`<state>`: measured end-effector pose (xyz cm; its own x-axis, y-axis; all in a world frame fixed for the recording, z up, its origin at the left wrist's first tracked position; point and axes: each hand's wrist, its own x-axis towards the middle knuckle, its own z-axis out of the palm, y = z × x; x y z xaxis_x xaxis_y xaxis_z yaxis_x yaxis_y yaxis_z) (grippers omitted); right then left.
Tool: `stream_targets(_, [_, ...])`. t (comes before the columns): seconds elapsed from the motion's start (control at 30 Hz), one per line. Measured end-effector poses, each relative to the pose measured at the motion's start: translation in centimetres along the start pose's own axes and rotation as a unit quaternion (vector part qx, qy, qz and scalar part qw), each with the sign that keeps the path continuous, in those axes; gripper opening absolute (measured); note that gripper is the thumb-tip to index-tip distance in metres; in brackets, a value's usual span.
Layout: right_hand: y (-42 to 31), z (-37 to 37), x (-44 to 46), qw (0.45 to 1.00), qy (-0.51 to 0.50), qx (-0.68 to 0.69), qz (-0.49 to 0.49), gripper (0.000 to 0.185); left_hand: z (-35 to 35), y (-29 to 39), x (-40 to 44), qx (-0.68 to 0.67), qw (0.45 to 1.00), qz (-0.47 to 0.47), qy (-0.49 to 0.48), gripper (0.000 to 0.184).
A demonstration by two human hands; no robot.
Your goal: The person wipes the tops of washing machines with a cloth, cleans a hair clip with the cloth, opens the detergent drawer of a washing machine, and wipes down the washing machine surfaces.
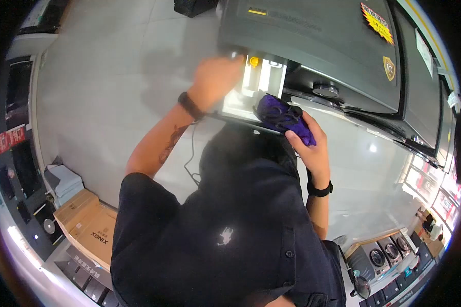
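One purple bundle [280, 113] was grasped in the right hand [312, 143] at the near corner of the open white drawer [235, 105]; I could not tell whether the left hand [215, 81], blurred alongside, gripped anything.

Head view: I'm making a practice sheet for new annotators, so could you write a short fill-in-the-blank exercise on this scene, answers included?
1. The right hand holds a ____ bundle.
2. The open drawer is ____ inside.
3. A small ____ piece shows in the drawer.
4. The left hand, blurred beside the drawer, has a black band around its ____.

Missing words: purple; white; yellow; wrist.
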<state>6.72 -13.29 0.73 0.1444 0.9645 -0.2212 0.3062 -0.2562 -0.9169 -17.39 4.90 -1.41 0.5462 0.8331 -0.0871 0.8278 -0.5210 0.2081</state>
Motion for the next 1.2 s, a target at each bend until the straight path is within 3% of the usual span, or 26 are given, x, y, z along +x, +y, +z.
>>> stream_targets(0.2, [0.1,0.5,-0.5,0.996,0.035,-0.046,-0.065,0.056,2.3,-1.1,1.9,0.031,0.999,0.032,0.025,0.024])
stream_targets(0.37, [0.4,0.7,-0.6,0.993,0.049,-0.06,-0.083,0.057,2.0,-1.4,2.7,0.068,0.997,0.039,-0.027,0.025])
stream_targets(0.7, [-0.2,0.6,-0.8,0.992,0.051,-0.064,-0.092,0.057,1.2,-1.5,3.3,0.13,0.987,0.057,-0.074,0.026])
stream_targets(1.1, [-0.2,0.5,-0.6,0.996,0.04,-0.048,-0.066,0.056,2.0,-1.7,3.0,0.114,0.992,0.061,-0.014,0.023])
stream_targets(1.2, [-0.8,0.5,-0.5,0.998,0.03,-0.026,-0.042,0.056,1.0,-1.1,3.1,0.129,0.989,0.046,-0.053,0.022])
